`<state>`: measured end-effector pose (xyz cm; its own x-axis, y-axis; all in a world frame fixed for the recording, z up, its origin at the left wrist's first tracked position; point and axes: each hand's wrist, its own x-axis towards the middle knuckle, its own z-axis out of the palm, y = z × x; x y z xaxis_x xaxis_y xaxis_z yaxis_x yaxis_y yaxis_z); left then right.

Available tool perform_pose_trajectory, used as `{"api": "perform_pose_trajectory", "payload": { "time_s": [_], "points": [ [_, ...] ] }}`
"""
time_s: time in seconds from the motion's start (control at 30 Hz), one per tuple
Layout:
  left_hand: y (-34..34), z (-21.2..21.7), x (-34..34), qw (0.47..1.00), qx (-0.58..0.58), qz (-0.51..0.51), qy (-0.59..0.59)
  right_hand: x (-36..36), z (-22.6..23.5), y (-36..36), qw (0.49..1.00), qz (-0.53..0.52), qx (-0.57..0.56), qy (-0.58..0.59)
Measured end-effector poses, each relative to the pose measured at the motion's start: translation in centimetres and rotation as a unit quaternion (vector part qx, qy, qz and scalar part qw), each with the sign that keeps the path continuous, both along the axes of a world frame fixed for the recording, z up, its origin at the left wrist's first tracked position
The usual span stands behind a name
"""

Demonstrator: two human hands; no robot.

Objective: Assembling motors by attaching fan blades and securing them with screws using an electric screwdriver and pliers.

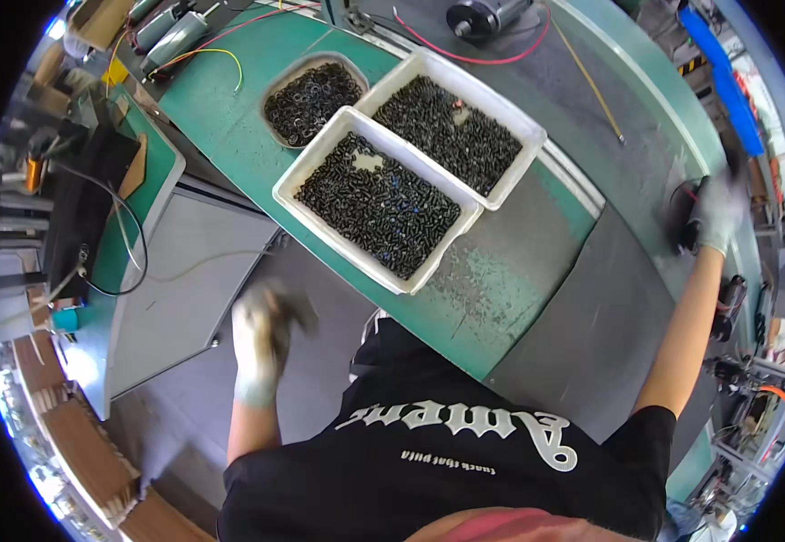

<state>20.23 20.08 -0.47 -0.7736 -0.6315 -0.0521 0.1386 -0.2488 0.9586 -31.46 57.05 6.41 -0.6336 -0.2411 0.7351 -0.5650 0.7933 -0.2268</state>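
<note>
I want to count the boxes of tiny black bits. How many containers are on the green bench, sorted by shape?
Square white trays: 2, the near one and the far one
Rounded grey dish: 1
Total: 3, each filled with small black parts

The left hand and right hand, both gloved, are away from all of them.

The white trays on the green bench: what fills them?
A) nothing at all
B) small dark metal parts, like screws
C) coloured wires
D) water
B: both white rectangular trays hold heaps of small dark screw-like parts, and so does the grey oval dish beside them; the coloured wires lie loose on the green bench, outside the trays.
</note>
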Motion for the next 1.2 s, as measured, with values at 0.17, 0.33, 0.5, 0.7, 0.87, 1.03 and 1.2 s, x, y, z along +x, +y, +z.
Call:
{"api": "perform_pose_trajectory", "payload": {
  "time_s": [0.17,0.33,0.5,0.7,0.87,1.03,1.2],
  "points": [
    [-7.7,-8.2,-6.3,0.985,0.054,0.156,-0.059,7.6,-0.8,-29.4,0.878,0.313,0.083,-0.353],
    [-4.3,-4.3,-7.6,0.966,-0.145,0.053,-0.209,0.2,-6.9,-36.0,0.843,0.222,0.088,-0.482],
    [-5.5,-8.2,-7.0,0.943,-0.218,0.158,-0.197,1.9,-8.9,-37.8,0.904,0.145,-0.01,-0.401],
    [-6.3,-2.7,-4.1,0.781,-0.557,0.102,-0.265,-1.6,1.1,-22.3,0.89,0.213,0.241,-0.324],
    [-1.8,7.1,-7.3,0.837,-0.525,0.007,-0.157,6.5,5.1,-11.5,0.833,0.269,0.453,-0.17],
    [-4.5,5.4,-18.6,0.69,-0.715,-0.088,-0.078,21.8,2.6,-5.8,0.905,0.081,0.362,-0.208],
    [-5.3,2.3,-29.5,0.633,-0.736,-0.19,-0.148,30.3,-2.3,-5.2,0.902,-0.091,0.246,-0.343]
  ]
}}
